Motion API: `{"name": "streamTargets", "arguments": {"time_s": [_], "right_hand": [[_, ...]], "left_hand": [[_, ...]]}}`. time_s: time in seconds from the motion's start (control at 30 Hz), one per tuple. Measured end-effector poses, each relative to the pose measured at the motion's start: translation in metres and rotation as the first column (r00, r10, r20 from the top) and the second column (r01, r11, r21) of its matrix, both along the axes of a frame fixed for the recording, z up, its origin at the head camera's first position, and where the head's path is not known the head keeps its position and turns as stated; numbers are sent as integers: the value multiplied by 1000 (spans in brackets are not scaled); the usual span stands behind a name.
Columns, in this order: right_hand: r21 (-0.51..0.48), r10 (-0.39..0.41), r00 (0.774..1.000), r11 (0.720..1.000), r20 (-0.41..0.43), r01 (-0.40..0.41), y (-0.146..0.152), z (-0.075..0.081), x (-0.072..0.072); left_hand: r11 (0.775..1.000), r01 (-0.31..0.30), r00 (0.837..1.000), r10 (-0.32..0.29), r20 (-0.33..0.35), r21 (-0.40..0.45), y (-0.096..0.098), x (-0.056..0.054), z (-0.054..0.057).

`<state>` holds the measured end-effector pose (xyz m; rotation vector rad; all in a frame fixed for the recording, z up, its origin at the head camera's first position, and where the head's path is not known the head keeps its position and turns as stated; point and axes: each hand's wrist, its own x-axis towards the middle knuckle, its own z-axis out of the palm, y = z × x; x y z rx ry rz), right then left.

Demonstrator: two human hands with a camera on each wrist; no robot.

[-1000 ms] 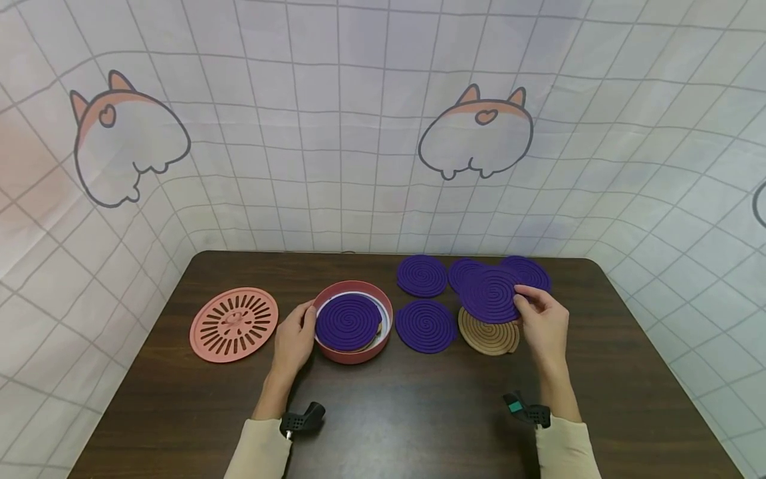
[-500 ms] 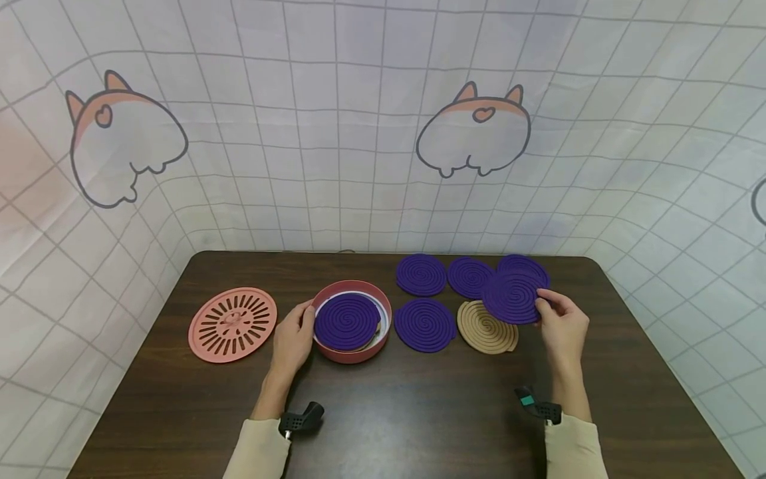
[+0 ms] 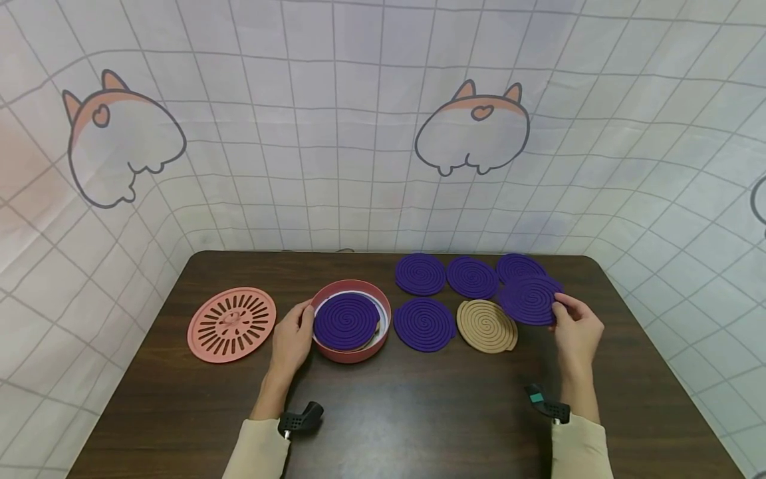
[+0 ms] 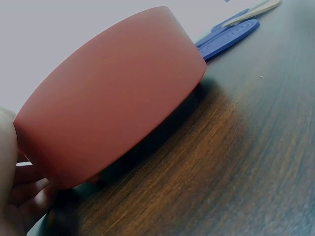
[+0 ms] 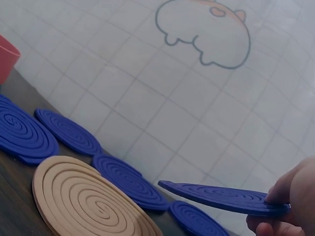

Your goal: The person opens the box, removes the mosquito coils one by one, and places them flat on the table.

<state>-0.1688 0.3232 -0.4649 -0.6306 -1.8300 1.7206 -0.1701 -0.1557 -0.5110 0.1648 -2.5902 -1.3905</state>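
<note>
My right hand (image 3: 578, 332) pinches the right edge of a purple mosquito coil (image 3: 526, 301) between thumb and fingers. In the right wrist view this coil (image 5: 216, 194) is lifted above the table, nearly flat. Below its left edge lies a tan mosquito coil (image 3: 486, 327). On the left, my left hand (image 3: 291, 340) holds the side of a round red box (image 3: 353, 357). Inside the box a purple coil (image 3: 346, 322) lies on top, a bit of tan showing beneath it. The box wall (image 4: 118, 93) fills much of the left wrist view.
A slotted pink lid (image 3: 232, 324) lies left of the box. Flat on the table (image 3: 419, 406) are more purple coils: one near the box (image 3: 424, 324), and a back row with a left coil (image 3: 420, 274), a middle coil (image 3: 472, 277) and a right coil (image 3: 517, 266).
My right hand has carried the purple coil to the right, off the tan coil, which now shows whole. The back middle coil is uncovered too. My left hand stays at the box.
</note>
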Motion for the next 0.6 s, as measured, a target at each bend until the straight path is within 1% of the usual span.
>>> {"name": "streamTargets", "arguments": {"time_s": [0.1, 0.3, 0.6], "right_hand": [[3, -12, 1000, 1000, 21, 11, 4, -3, 1], [8, -7, 998, 1000, 70, 6, 9, -5, 4], [31, -13, 992, 999, 122, 9, 15, -7, 4]], "left_hand": [[1000, -2, 1000, 2, -3, 0, 0, 0, 0], [1000, -10, 1000, 10, -13, 8, 1, -1, -1], [1000, -18, 1000, 18, -8, 15, 1, -1, -1]]}}
